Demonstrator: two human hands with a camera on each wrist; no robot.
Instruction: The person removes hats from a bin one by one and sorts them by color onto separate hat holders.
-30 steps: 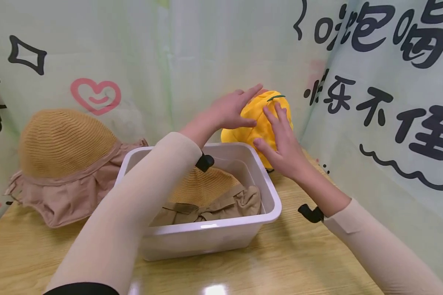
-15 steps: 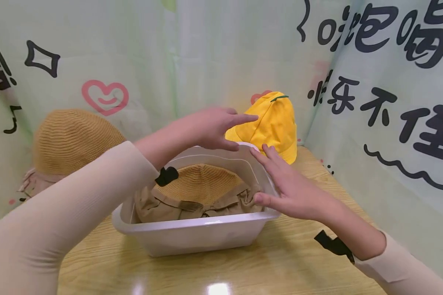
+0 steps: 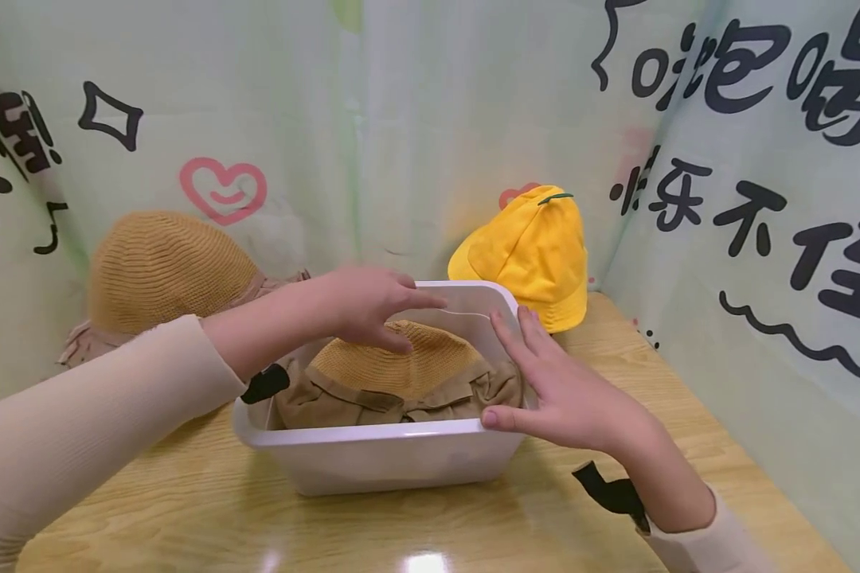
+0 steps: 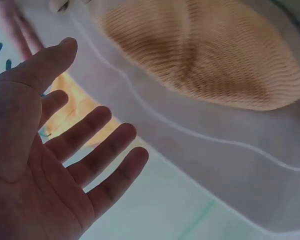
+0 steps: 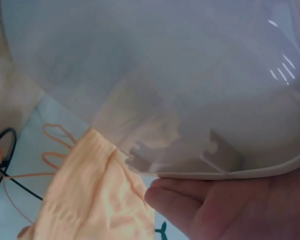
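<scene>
Pale curtain [image 3: 416, 119] with printed lettering behind a wood-grain table [image 3: 150, 509], white rectangular plastic tub [image 3: 394, 465] on it.
Inside the tub I see a tan woven hat with a khaki cloth brim [image 3: 437, 362]; outside, a straw-coloured hat with a pinkish ruffled brim [image 3: 165, 270] to the left, a yellow cloth cap [image 3: 537, 247] by the far right corner. The left hand [image 3: 354, 306] hovers over the tub, fingers extended; the right hand [image 3: 566, 390], fingers straight, touches its right rim.

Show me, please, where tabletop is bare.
Bare tabletop: before the white tub; between the right hand and the printed curtain. Crowded: the tub, holding one straw hat; back left, another straw hat; back right, yellow brimmed hat.
</scene>
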